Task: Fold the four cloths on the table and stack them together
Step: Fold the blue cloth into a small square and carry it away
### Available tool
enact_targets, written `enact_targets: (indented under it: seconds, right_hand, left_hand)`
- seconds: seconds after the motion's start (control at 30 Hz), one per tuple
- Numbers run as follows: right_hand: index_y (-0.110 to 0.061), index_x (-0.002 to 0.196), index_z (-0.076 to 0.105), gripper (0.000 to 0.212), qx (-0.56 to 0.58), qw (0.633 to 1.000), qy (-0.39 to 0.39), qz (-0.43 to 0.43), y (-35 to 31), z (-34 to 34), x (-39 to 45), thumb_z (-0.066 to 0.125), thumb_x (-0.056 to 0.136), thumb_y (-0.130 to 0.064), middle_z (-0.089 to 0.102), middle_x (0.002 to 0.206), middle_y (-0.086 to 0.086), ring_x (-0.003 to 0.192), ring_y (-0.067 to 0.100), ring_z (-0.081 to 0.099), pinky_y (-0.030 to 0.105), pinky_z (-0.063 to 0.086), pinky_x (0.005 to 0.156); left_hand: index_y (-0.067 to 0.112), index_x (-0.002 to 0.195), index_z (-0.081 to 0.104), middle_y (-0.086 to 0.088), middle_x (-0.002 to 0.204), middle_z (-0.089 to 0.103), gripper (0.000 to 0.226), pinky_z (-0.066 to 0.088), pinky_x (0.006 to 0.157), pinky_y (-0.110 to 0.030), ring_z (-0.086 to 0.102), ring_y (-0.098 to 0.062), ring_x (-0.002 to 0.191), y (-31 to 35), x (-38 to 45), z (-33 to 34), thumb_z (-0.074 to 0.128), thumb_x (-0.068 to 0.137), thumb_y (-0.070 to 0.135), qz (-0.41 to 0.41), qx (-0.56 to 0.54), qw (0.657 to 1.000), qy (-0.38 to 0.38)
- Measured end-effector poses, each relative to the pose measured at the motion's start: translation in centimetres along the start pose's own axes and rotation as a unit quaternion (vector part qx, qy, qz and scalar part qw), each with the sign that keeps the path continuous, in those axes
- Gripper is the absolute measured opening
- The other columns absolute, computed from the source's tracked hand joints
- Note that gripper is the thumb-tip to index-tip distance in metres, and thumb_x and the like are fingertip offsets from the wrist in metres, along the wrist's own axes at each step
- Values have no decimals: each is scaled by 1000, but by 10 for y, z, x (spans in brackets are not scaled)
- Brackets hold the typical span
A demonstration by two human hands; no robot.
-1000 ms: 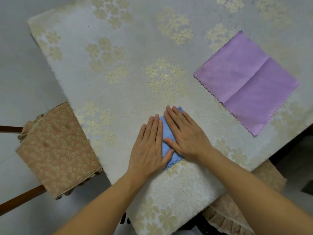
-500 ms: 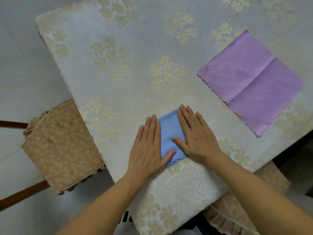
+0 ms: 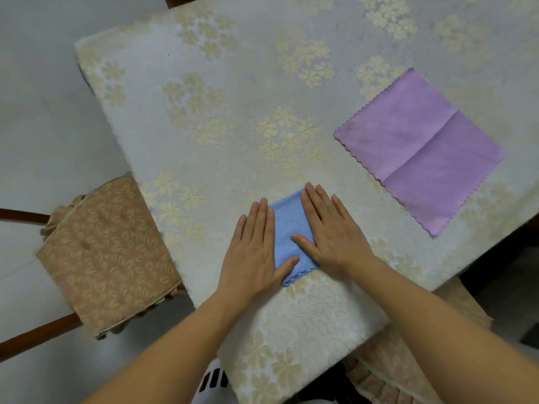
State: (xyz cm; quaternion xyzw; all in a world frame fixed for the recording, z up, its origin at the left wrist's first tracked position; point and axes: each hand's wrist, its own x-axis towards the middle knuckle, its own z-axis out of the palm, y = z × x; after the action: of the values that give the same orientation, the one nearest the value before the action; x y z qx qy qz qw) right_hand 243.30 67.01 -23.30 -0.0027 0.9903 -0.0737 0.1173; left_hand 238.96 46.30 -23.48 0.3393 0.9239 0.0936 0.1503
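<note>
A small folded blue cloth lies near the front edge of the table. My left hand rests flat along its left side, thumb on the cloth. Flat over the cloth's right side lies my right hand, fingers together and pointing away from me. A purple cloth with a scalloped edge lies spread out at the right, creased down its middle. No other cloths are in view.
The table wears a white cover with gold flowers. A chair with a tan patterned cushion stands at its left corner. Another cushioned chair sits below the front right edge.
My two hands have slid apart across the blue cloth, uncovering more of its middle. The view has shifted slightly.
</note>
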Motion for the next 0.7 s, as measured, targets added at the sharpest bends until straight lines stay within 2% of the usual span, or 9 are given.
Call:
enact_targets:
  seconds: [0.1,0.17,0.2,0.27,0.33,0.4,0.53,0.63,0.7]
  right_hand:
    - [-14,160,-5,83,8,999,-33,-6,0,-14,0,20,99,-65,-13,168,3,154,18,-10,38,2,125]
    - [-15,160,14,75,39,999,-11,21,3,-26,-4,41,100,-52,6,168,8,154,25,10,41,19,121]
    - [-13,156,28,68,65,996,19,53,4,-32,-8,51,99,-42,23,163,12,148,30,28,45,32,115]
    - [-12,140,51,48,113,982,79,132,7,-38,-15,58,95,-30,51,138,13,121,36,52,47,48,93]
    - [-14,127,59,34,138,966,98,196,6,-41,-18,57,96,-27,59,120,9,105,33,58,45,51,82]
    - [-16,118,62,26,170,952,76,242,4,-44,-17,55,97,-30,60,112,6,99,28,59,41,51,79]
    - [-18,108,61,23,200,938,48,277,-1,-48,-10,56,97,-37,61,104,3,92,24,57,39,50,75]
    - [-17,104,57,26,204,931,33,301,-4,-49,-2,59,96,-42,62,99,2,88,24,57,37,49,73]
    - [-17,104,55,30,205,927,19,314,-5,-49,1,60,95,-45,62,98,2,88,24,56,36,46,71]
  left_hand:
    - [12,157,-9,-6,166,-13,91,-1,126,-37,-12,-18,153,-2,-3,-14,18,93,71,-6,-78,997,-9]
    - [13,158,3,-3,167,-2,82,6,124,-31,-2,-16,154,-1,-10,-27,34,98,59,-64,-178,981,35]
    - [12,157,17,-4,166,13,73,16,121,-29,13,-19,152,0,-14,-34,44,100,48,-111,-222,965,82]
    - [10,144,44,-7,144,43,50,33,104,-25,43,-23,132,5,-22,-43,53,99,30,-226,-295,914,165]
    - [11,130,56,-4,123,54,34,35,89,-23,54,-20,113,11,-26,-49,53,99,24,-338,-370,851,158]
    - [12,120,61,0,111,59,26,35,84,-24,57,-19,106,19,-27,-49,52,100,24,-400,-394,818,128]
    - [15,108,63,0,103,65,19,41,78,-30,57,-18,93,30,-21,-49,55,97,29,-409,-364,829,117]
    - [16,101,63,-1,99,67,23,45,78,-33,60,-22,92,35,-13,-49,56,96,37,-417,-327,844,84]
    - [15,98,61,-2,97,66,26,43,74,-33,59,-21,88,40,-9,-49,55,96,40,-418,-310,851,67]
